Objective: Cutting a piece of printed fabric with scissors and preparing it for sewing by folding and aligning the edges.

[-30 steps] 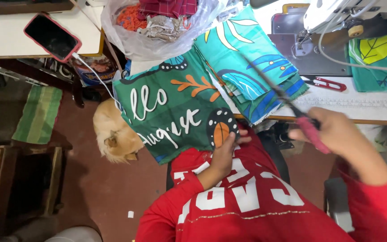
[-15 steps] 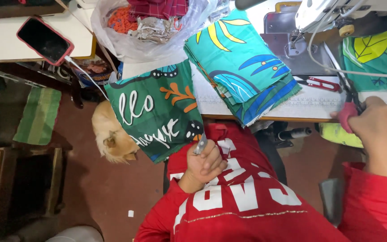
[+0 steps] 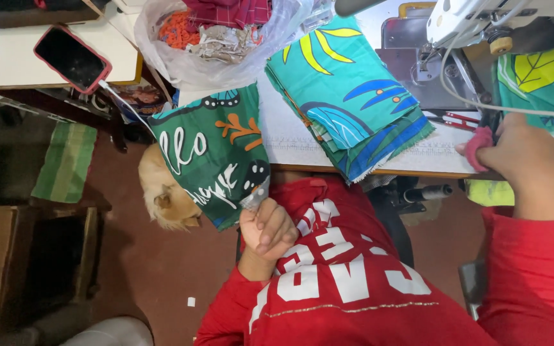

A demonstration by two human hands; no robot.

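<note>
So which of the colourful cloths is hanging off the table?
The dark green cloth with white writing and orange leaves. It droops over the table edge, and the left hand pinches its bottom corner. The turquoise stack mostly lies folded on top.

Bright even light on the worktable point(image 3: 302, 150), dim shadowed floor at left, sharp focus, slight edge distortion

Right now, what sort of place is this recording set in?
Probably a home sewing workspace: a sewing machine on the table, a stack of cut printed fabric, and a plastic bag of scraps.
</note>
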